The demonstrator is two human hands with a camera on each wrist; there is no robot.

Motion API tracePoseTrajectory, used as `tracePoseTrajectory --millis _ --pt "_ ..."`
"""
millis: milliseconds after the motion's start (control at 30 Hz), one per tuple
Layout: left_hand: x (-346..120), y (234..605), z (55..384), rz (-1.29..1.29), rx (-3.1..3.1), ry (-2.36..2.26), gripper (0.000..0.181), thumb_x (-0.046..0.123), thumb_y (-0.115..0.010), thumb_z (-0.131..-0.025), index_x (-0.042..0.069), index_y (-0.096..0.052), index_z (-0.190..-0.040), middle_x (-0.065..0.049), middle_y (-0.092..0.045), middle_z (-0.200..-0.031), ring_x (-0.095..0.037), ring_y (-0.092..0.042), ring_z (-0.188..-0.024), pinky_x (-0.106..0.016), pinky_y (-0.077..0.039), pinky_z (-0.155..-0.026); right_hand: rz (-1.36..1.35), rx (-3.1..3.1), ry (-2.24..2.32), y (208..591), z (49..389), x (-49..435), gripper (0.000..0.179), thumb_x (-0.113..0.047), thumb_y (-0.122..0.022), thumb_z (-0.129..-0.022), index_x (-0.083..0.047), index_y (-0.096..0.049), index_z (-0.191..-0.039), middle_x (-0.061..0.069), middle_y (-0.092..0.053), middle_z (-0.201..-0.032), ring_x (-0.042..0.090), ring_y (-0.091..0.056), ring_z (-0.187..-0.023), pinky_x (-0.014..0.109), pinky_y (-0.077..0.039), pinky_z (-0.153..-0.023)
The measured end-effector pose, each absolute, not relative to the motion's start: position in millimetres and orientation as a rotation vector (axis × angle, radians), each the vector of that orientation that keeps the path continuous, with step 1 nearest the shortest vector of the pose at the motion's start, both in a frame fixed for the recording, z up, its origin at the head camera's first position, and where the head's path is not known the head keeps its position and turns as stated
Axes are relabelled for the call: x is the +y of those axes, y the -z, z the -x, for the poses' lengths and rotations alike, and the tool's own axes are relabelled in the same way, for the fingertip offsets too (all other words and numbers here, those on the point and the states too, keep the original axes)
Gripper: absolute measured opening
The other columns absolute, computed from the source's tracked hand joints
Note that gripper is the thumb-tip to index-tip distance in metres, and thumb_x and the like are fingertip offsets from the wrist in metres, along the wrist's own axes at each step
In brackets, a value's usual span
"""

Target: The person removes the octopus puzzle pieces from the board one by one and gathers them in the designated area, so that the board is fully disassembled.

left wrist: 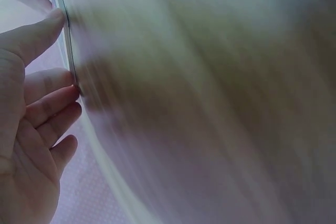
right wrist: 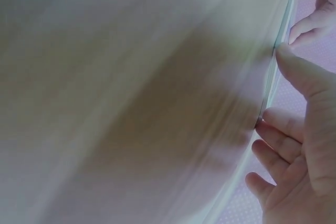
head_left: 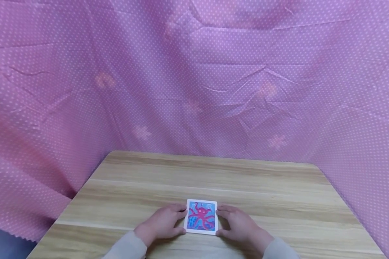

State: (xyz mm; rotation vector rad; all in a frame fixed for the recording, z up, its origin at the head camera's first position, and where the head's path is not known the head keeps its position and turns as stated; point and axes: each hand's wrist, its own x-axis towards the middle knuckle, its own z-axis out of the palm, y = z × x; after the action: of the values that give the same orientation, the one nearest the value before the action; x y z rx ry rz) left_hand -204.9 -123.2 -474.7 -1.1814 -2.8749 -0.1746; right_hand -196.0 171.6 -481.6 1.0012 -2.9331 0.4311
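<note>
Grip: left hand (head_left: 164,222) and right hand (head_left: 239,223), thumbs and fingers parted, tips touching opposite side edges of the octopus picture (head_left: 201,217), neither closed round it. Location: wooden surface (head_left: 214,178), between hands. Handling: probably light, stiff, smooth; hold by edges. Wrist views blurred, thickness uncertain.

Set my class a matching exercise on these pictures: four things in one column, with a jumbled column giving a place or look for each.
1. Square picture
2. Right hand
3. Cloth
4. Table

A. Pinkish purple, pale dots
B. Light brown, wood-grained
C. White border round a pinkish-red octopus
D. At the square picture's right edge, head view

Pairs: 1-C, 2-D, 3-A, 4-B
</note>
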Motion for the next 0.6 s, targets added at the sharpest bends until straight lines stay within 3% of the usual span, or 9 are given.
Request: tracePoseTrajectory --millis 600 --pt "-94.8 474.5 199.2 1.210 -2.874 0.107 0.061 0.050 -0.065 -0.085 0.007 -0.061 -0.129 -0.006 -0.053 -0.134 -0.021 -0.048 -0.124 -0.034 -0.039 -0.102 -0.913 -2.976 -0.468 480.3 181.2 198.4 0.067 -0.051 -0.069 -0.081 -0.005 -0.059 -0.128 0.009 -0.054 -0.134 0.028 -0.047 -0.126 0.046 -0.038 -0.102"
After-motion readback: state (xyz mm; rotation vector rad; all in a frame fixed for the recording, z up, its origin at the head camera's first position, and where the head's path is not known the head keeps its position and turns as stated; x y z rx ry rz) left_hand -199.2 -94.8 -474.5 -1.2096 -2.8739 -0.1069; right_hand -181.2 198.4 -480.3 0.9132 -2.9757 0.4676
